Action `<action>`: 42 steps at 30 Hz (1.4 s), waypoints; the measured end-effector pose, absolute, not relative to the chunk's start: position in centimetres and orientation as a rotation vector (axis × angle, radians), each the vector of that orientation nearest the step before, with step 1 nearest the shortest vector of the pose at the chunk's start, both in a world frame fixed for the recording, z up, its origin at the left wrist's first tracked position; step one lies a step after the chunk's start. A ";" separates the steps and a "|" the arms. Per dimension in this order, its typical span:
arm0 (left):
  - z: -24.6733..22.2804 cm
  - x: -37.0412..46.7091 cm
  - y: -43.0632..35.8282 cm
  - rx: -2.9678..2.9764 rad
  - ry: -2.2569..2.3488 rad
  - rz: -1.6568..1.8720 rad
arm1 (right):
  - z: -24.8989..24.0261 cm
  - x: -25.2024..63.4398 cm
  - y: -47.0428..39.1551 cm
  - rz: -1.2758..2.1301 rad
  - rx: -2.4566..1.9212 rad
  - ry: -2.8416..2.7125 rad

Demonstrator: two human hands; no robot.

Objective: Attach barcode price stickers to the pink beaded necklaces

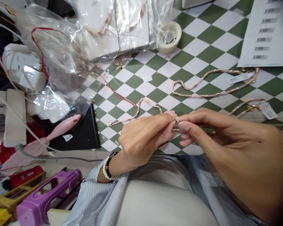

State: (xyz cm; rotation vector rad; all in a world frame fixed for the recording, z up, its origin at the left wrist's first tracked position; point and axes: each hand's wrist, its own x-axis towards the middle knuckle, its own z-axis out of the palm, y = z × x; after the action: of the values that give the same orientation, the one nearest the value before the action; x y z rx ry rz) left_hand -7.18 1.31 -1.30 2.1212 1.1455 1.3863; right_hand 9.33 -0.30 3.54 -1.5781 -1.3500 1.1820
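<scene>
My left hand (147,135) is closed in a pinch at the table's front edge, its fingertips meeting those of my right hand (228,141). Between both sets of fingertips shows a small whitish piece (177,120), mostly covered. A beaded necklace (138,110) in pink and gold curves over the table and runs in behind my left fingers, which hide its end. To the right lies another pink and gold necklace (204,95) with a white tag (240,78). Part of a further tagged strand (246,105) shows beyond my right hand.
Clear plastic bags (61,53) with carded jewellery lie at the back left, near a cream ring-shaped holder (169,37). A barcode sheet (265,34) is at the back right. A pink fish-shaped item (63,127) rests on a black tray (85,135); cables hang at left.
</scene>
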 end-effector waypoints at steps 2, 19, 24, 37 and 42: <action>-1.2 -7.3 1.1 2.065 1.116 1.388 | 3.5 9.7 -0.1 1.313 -1.512 -1.298; -1.3 -6.7 0.3 1.673 1.225 1.374 | 2.4 10.3 0.8 1.784 -1.408 -0.910; -0.9 -6.5 0.0 1.485 1.242 1.319 | 2.7 10.2 0.6 1.759 -1.436 -0.887; 1.2 -7.3 0.9 1.313 1.344 1.193 | 3.4 9.9 0.3 1.198 -1.525 -1.231; 1.2 -7.4 1.5 1.287 1.239 1.144 | 2.5 9.6 1.5 1.225 -1.475 -1.361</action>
State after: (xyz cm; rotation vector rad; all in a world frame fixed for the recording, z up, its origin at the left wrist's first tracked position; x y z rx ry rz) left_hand -7.39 1.45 1.18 1.2875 1.2392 1.1440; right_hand 9.62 1.45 2.51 -1.4748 -1.3607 1.2249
